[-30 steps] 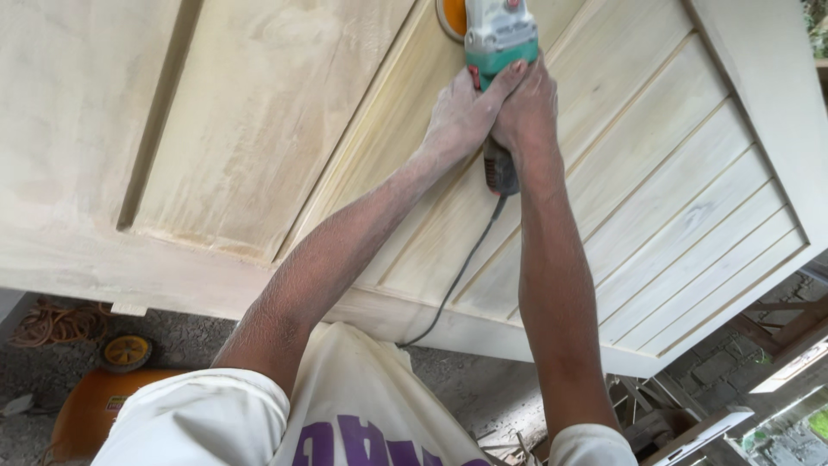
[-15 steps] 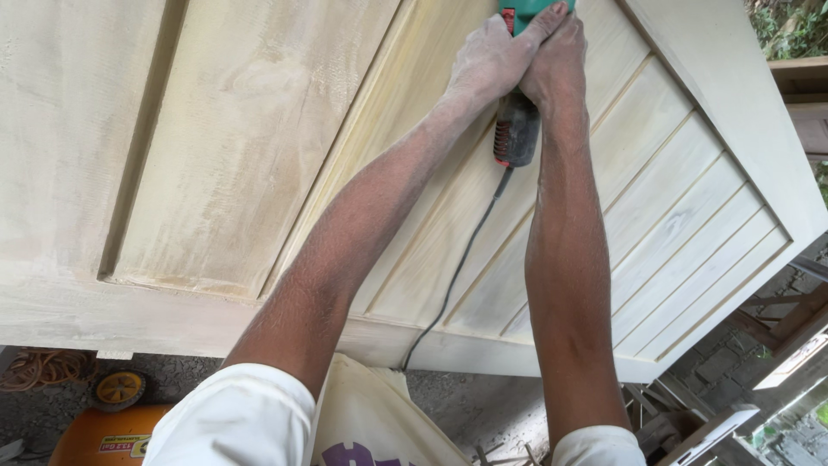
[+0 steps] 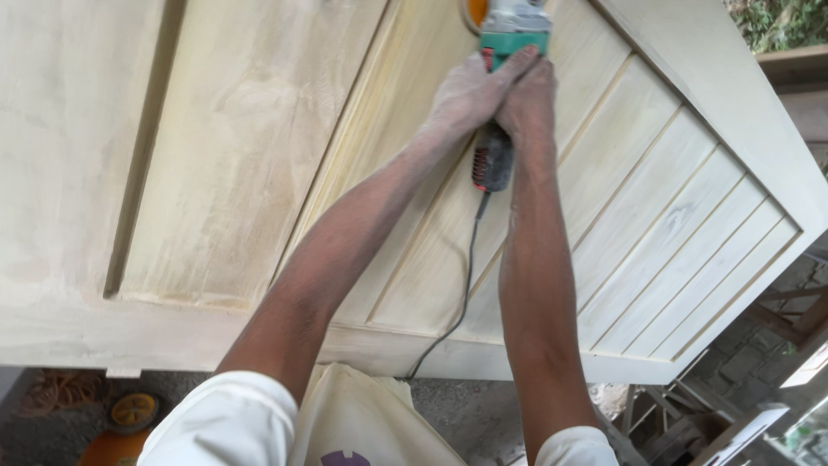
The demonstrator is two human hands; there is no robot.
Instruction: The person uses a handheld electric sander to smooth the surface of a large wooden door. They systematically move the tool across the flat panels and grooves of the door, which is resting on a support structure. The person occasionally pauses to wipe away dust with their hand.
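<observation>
Green-bodied sander (image 3: 507, 52) is sitting on the pale wooden door (image 3: 224, 147), near its slatted panel's top edge. Left hand (image 3: 466, 91) and right hand (image 3: 526, 103) are both clamping its body. Black cord (image 3: 466, 285) is trailing back between the forearms.

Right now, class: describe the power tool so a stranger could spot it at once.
Start at the big pale wooden door lying flat. On its slatted section, both hands, left hand and right hand, clasp a sander. It alone is green and grey, with a black cord trailing towards the person.
</observation>
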